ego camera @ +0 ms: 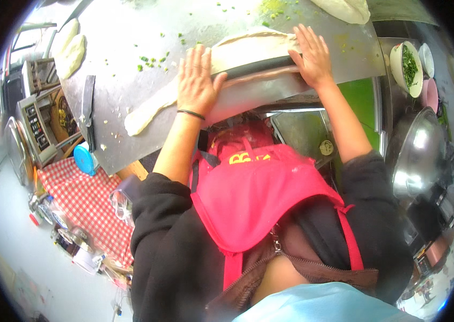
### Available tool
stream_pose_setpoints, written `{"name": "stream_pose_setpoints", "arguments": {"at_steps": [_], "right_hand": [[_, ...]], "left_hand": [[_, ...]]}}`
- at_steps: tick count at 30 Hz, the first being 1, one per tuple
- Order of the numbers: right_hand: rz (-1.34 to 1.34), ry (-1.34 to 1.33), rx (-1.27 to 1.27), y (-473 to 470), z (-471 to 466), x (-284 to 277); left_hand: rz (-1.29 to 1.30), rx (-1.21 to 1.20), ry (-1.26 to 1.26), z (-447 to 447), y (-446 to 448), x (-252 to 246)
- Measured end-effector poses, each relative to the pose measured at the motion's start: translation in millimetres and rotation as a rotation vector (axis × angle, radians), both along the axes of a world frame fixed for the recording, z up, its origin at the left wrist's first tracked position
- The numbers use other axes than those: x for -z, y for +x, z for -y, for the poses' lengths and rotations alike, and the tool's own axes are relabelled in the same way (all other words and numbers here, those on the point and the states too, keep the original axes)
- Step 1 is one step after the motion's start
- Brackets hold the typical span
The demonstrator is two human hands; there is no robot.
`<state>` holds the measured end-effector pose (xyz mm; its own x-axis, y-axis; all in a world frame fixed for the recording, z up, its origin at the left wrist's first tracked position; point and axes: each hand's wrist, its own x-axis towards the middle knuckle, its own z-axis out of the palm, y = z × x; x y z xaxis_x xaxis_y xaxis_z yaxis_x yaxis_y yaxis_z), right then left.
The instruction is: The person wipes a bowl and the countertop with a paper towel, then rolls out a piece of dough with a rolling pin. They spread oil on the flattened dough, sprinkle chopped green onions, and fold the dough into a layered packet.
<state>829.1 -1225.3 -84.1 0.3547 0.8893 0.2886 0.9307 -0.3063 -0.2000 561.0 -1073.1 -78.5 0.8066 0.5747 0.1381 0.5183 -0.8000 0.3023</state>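
A long piece of dough (251,50) lies flattened on the metal worktop (130,24), its narrow tail stretching out to the left. Across it rests a dark rolling pin (259,67). My left hand (199,80) lies flat over the pin's left end, fingers extended and thumb apart, with a dark band on the wrist. Over the right end is my right hand (313,56), palm down with its fingers straight and spread. Neither hand curls around the pin; both ends are hidden beneath the palms. Chopped green onion (152,62) is scattered beyond the dough.
More dough pieces lie at the far left (70,56) and far right (347,10). A knife (88,96) and a blue-lidded container (85,159) sit at left. To the right are a bowl of chopped greens (409,68) and a large metal basin (418,153).
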Motion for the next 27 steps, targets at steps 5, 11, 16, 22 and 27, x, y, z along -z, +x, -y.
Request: {"name": "stream_pose_setpoints", "arguments": {"at_steps": [5, 11, 16, 22, 27], "right_hand": [[-0.007, -0.118, -0.017, -33, 59, -12], [-0.119, 0.043, -0.214, -63, 44, -62], [-0.262, 0.009, -0.3, -125, -10, -70], [-0.121, -0.034, -0.297, -177, -134, -16], [-0.042, 0.085, -0.25, -149, -221, 11]], "left_hand": [[0.025, 0.084, -0.109, 42, -38, -9], [0.243, 0.207, -0.092, 21, -68, -33], [0.26, 0.022, -0.024, -8, -161, -75], [-0.141, -0.363, -0.053, -80, -193, -27], [0.168, -0.355, 0.124, -167, -174, 7]]}}
